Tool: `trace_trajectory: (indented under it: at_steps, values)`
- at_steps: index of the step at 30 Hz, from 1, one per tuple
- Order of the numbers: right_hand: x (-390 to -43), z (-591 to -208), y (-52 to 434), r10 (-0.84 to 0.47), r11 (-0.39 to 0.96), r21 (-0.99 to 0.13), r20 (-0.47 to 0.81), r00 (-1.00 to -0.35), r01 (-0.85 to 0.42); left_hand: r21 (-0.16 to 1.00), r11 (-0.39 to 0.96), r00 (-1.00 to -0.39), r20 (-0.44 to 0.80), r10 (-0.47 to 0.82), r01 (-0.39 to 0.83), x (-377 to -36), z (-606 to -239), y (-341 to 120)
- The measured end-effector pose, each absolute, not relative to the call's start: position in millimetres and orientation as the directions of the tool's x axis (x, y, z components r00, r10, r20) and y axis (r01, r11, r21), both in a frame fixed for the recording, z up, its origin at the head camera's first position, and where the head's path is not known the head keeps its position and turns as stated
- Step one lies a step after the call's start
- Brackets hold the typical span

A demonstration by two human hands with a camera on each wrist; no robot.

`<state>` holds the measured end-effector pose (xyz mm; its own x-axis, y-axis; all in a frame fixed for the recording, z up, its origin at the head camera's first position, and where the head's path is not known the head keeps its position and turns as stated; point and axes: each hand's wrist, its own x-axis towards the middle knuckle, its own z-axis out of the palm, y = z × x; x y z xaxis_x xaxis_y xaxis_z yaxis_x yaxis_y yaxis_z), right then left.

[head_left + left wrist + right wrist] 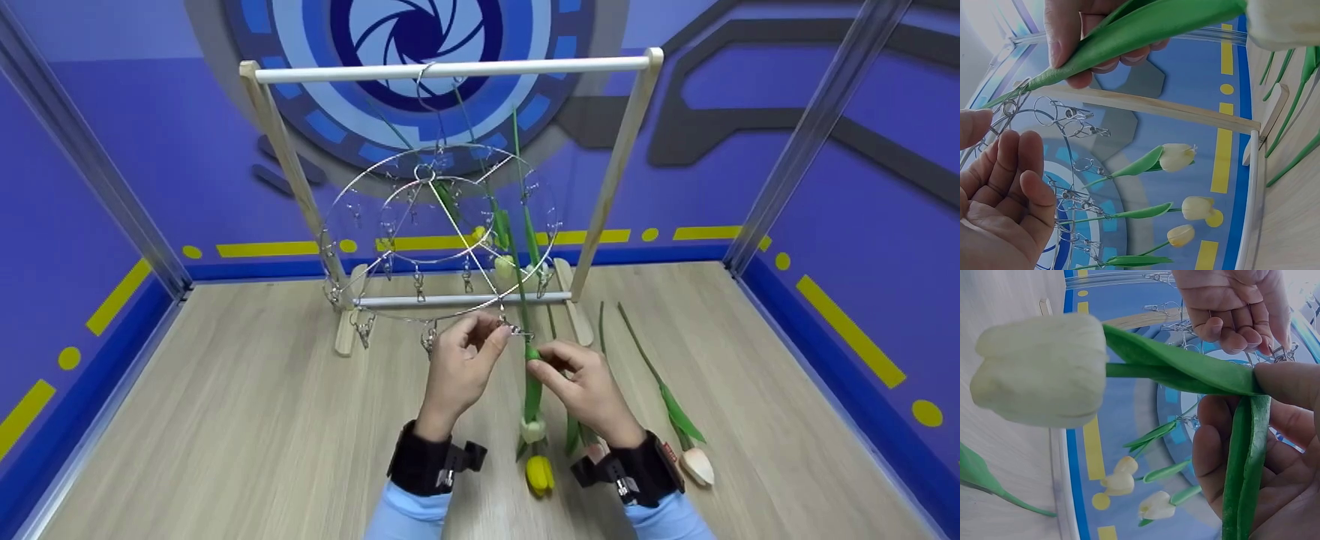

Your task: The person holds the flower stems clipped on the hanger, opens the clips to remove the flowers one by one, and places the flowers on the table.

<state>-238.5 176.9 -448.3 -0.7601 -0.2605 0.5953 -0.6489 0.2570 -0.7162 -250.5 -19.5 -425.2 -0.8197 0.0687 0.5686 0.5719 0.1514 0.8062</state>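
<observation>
Purple and blue printed walls [112, 187], marked with yellow dashes and dots, stand around a wood-grain tabletop [225, 412], with a round wire clip hanger [454, 217] above it. At the near edge of the hanger, a person's left hand [463, 367] pinches a small metal clip [517, 331] between thumb and fingers. Just to the right of that edge, the right hand [589, 382] grasps a white tulip [1044, 371] by its green leaf and stem, thumb against the leaf. Its bloom points down and toward the person, nearer than the hanger's edge, while the stem runs up past the pinched clip; whether the clip has closed on the stem, I cannot tell. Black wrist straps [420, 461] and light blue sleeves [409, 514] reach in from the near side of the hanger.

More metal clips dangle around the hanger's rings. Toward its far right side, pale and yellowish tulips [504, 266] hang bloom down. Nearer than the hanger, on the tabletop, lie a yellow tulip [539, 476] and a pink tulip [596, 452] partly hidden by the right wrist; a peach tulip [697, 466] lies farther to its right. Wooden legs of a stand [525, 67] flank the hanger, whose hook loops over the white top bar.
</observation>
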Motion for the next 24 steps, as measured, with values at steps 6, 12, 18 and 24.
trace_trajectory:
  at_steps: [6, 12, 18, 24]
  values:
    - [-238.1, -448.2, 176.9, -0.250, 0.258, -0.726, 0.587, -0.770, -0.637, 0.802, 0.141, -0.813, 0.578, 0.068, 0.581, -249.7, -425.5, -20.0]
    - [-237.3, -448.1, 176.2, -0.238, 0.263, -0.728, 0.587, -0.774, -0.633, 0.801, 0.136, -0.812, 0.579, 0.068, 0.583, -249.3, -425.0, -20.5]
    - [-238.0, -448.8, 176.2, -0.236, 0.262, -0.729, 0.587, -0.774, -0.633, 0.794, 0.129, -0.804, 0.590, 0.073, 0.595, -249.4, -424.5, -20.5]
    - [-237.8, -447.6, 175.9, -0.235, 0.268, -0.732, 0.581, -0.779, -0.627, 0.790, 0.131, -0.801, 0.594, 0.074, 0.599, -249.3, -423.6, -20.6]
